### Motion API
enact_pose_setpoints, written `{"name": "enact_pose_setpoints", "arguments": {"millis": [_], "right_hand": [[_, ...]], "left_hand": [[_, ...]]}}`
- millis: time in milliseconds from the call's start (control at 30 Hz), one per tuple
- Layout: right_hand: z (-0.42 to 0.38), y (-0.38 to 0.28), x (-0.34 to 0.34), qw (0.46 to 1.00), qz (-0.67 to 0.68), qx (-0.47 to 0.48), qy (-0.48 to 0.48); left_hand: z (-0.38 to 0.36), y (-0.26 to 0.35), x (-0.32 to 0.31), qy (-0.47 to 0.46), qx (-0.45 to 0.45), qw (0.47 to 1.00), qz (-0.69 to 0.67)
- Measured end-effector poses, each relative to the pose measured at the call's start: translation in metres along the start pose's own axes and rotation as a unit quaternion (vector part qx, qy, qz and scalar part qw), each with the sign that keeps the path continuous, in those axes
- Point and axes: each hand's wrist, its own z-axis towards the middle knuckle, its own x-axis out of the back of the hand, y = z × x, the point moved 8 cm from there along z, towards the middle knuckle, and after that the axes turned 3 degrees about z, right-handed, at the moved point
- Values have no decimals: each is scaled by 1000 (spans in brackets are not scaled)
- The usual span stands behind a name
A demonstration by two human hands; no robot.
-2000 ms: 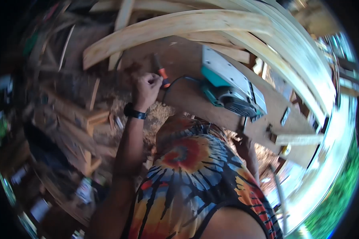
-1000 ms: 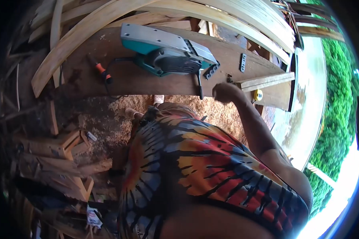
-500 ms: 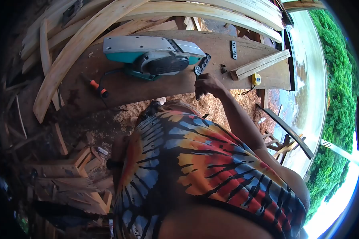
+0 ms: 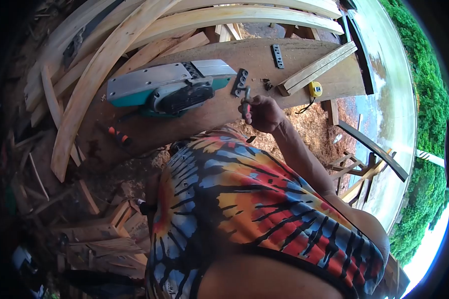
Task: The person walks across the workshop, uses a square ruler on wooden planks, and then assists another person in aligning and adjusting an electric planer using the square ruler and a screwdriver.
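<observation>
My right hand (image 4: 265, 113) is closed around a small metal tool with a reddish lower part (image 4: 247, 102), held upright between thumb and fingers; its exact kind I cannot tell. Just beyond its tip lies a black strip with round holes (image 4: 240, 82) on the wide wooden board (image 4: 214, 112). To the left, an electric planer (image 4: 169, 92) with a teal body rests with its grey metal sole facing up. My left hand is out of sight, behind the tie-dyed shirt.
A slotted dark plate (image 4: 277, 56), a wood block (image 4: 317, 70) and a yellow tape measure (image 4: 315, 88) lie right on the board. An orange-black screwdriver (image 4: 118, 135) is at left. Curved planks (image 4: 100, 74) are stacked behind. Wood shavings (image 4: 309, 127) and offcuts (image 4: 97, 231) cover the ground.
My right hand has drawn back a little from the black strip and turned, bringing the tool into clearer view. The view has shifted, with the planer and screwdriver now further left and lower.
</observation>
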Motion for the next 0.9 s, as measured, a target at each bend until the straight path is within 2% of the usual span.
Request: {"name": "enact_pose_setpoints", "arguments": {"millis": [67, 100, 133, 200, 267, 300, 400, 433, 500, 533, 567, 600, 633, 733, 833, 900], "right_hand": [[-9, -10, 8, 971, -171, 109, 123], [-10, -20, -2, 945, -257, 188, 78], [-18, -35, -28, 822, -507, 251, 64], [-23, -40, -48, 771, -525, 360, 21], [-25, -36, -44, 750, -589, 288, 87], [-25, -36, -50, 696, -635, 315, 110], [-13, -21, -21, 626, -696, 332, 120], [-11, -20, -13, 624, -703, 327, 99], [-13, -15, -16, 626, -692, 348, 90], [-18, -18, -25, 629, -674, 373, 105], [-17, -17, -24, 622, -693, 349, 108], [-16, -19, -19, 612, -711, 326, 116], [-7, -17, -5, 624, -728, 256, 122], [-5, -22, -7, 598, -750, 247, 138], [-6, -18, -19, 599, -754, 248, 104], [-5, -14, -22, 602, -754, 249, 81]], "left_hand": [[-1, 7, -1, 1, -7, 1000, 7], [-2, 9, 0, 5, -8, 1000, 6], [-3, 11, 1, 8, -7, 1000, 6], [-3, 16, -1, 18, -16, 1000, 1], [0, 28, -3, 32, -37, 999, -1], [1, 35, -2, 42, -52, 998, 4], [1, 62, 15, 94, -51, 987, 120], [0, 76, 25, 108, -33, 978, 177], [1, 75, 59, 169, 80, 969, 162], [2, 77, 76, 237, 74, 958, 141], [2, 78, 92, 301, 63, 944, 122], [3, 83, 105, 327, 75, 934, 122], [6, 89, 118, 351, 82, 925, 121], [19, 61, 161, 514, 114, 847, 68], [62, 39, 167, 425, 126, 889, -115], [80, 47, 151, 303, 163, 935, -90]]}}
